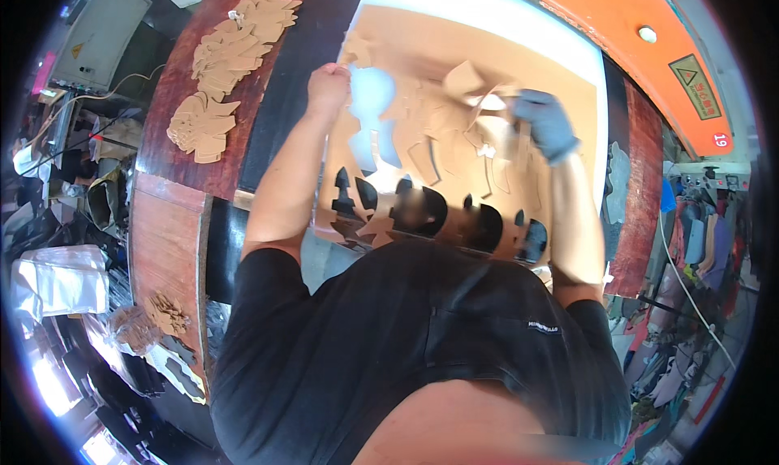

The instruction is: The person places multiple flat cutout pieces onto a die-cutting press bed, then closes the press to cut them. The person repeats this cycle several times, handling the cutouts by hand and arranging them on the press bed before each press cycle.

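A large tan sheet (560, 51) lies on a white surface in front of me, with cut-out shapes through it. My left hand (327, 90), bare, is closed at the sheet's left edge; what its fingertips pinch, if anything, is too small to make out. Beside it a pale, rounded opening (373, 92) shows in the sheet. My right hand (548, 126), in a grey glove, is blurred over the sheet's right half. Loose tan pieces (464, 79) stick up just left of its fingers; whether it grips one is unclear. Dark openings (484, 226) line the sheet's near side.
Piles of tan cut pieces (235, 47) cover the reddish board on the left. A smaller pile (166, 313) lies nearer. An orange machine beam (617, 27) crosses the far right above the table. Grey pieces (618, 181) rest on the right-hand board.
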The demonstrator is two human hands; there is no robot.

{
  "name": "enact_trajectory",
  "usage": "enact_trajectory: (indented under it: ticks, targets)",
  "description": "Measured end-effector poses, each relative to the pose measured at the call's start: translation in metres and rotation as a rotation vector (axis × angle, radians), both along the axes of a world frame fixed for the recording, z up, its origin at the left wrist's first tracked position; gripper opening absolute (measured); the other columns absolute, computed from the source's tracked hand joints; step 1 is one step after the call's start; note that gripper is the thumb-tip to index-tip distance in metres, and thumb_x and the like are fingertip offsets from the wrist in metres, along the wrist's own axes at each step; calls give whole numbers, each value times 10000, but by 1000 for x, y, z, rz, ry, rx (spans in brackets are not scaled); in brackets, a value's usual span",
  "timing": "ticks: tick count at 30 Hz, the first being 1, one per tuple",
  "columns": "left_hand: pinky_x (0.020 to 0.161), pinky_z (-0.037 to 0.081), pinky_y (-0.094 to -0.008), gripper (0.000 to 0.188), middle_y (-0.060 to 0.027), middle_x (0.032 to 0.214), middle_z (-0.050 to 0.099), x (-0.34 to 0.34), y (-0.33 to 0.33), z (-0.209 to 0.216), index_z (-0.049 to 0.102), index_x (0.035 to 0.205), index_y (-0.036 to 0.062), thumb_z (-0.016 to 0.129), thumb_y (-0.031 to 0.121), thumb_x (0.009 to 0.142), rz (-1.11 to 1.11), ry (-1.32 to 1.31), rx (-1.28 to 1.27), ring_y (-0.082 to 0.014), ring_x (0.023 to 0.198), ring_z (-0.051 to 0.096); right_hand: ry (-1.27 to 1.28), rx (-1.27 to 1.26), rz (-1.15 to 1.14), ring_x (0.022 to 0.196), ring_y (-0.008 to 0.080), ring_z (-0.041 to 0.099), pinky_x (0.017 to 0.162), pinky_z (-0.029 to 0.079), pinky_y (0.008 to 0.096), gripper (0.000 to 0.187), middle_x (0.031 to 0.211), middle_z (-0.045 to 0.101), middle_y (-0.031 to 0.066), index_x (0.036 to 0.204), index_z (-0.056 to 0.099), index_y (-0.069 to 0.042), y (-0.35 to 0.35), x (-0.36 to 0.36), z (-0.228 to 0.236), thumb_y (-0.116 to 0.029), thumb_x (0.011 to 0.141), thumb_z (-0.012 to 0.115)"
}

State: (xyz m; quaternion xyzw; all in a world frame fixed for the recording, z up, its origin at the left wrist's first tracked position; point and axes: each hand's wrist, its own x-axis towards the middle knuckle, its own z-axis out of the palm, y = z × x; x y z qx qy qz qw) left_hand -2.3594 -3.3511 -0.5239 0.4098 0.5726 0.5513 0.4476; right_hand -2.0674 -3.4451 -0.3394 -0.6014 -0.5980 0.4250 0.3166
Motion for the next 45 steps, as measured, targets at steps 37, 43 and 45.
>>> enact_trajectory:
  ticks: [37,43,45]
  targets:
    - [683,396,-326,358,-75,1055,539,39,-98,85,526,1068,73,581,330,825,-414,-67,-198,-135,903,466,-218,516,-48,746,228,603,680,465,290,199,931,640,130,890,629,-28,-30,-53,-92,-206,841,555]
    - [703,427,-331,304,-37,946,577,26,-48,98,551,1015,76,574,322,840,-680,40,-512,-117,799,528,-230,534,-51,727,203,594,669,459,284,186,849,631,123,888,629,-26,-32,-54,-91,-194,842,563]
    - [614,437,-275,227,15,857,598,24,-38,102,561,1008,116,570,289,862,-727,-61,-653,-84,702,545,-227,574,-45,702,167,580,657,452,274,189,796,621,103,881,627,-25,-32,-53,-89,-201,848,565]
